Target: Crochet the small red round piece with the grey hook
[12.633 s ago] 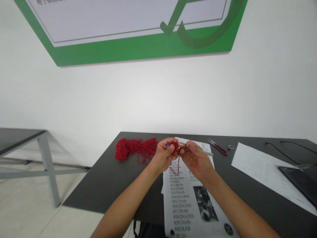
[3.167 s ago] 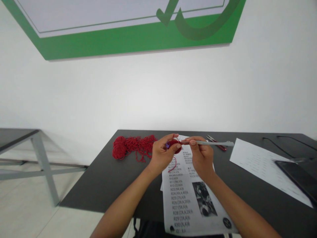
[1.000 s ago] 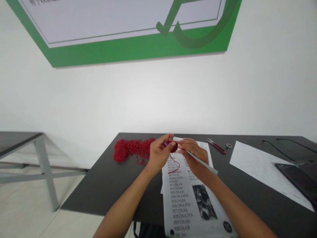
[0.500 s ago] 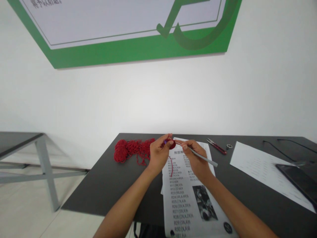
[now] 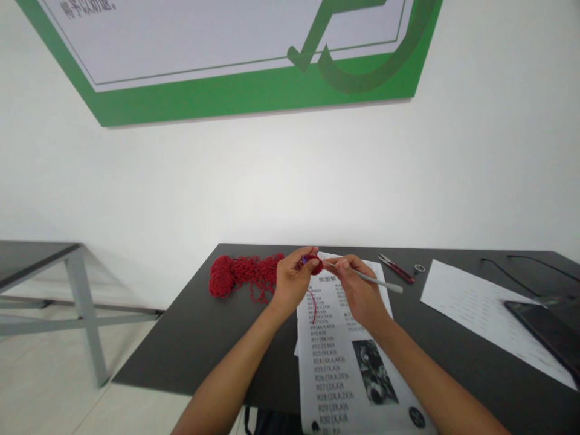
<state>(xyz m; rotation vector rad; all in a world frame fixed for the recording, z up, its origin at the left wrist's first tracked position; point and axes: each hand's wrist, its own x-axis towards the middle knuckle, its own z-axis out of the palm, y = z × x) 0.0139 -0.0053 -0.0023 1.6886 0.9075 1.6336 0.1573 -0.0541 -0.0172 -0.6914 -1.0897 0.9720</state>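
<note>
A small, round, red yarn piece [image 5: 319, 267] is sitting pinched in the left hand [image 5: 292, 278], likely feeling light, soft, stretchy, best held by its rim. At four o'clock, the right hand [image 5: 361, 293] is gripping a slim, grey-handled metal hook [image 5: 381, 282] over the black desk [image 5: 203, 344].

White wall [image 5: 254, 181], green-bordered sign [image 5: 254, 99], black desk [image 5: 194, 350], grey-legged table [image 5: 31, 257], pale floor [image 5: 49, 393]

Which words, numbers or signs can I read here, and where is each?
Printed sheet:
"R9:(4X,V,4X)6"
"R10:60X"
"R11:(9X,V)6"
"R12-22:66X"
"R23:(9X,A)6"
"R24:(4X,A,4X)6"
"R25:(7X,A)6"
"R26:(3X,A,3X)6"
"R27:(5X,A)6"
"R28:(2X,A,2X)6"
"R29:(3X,A)6"
"R30:(X,A)", last digit unclear
"熊图", title, rest unclear
Its other rows, round mark: too blurred
Wall sign: "予以", neighbours blurred
Green tick, same sign
Side sheet: too small, blurred
</note>
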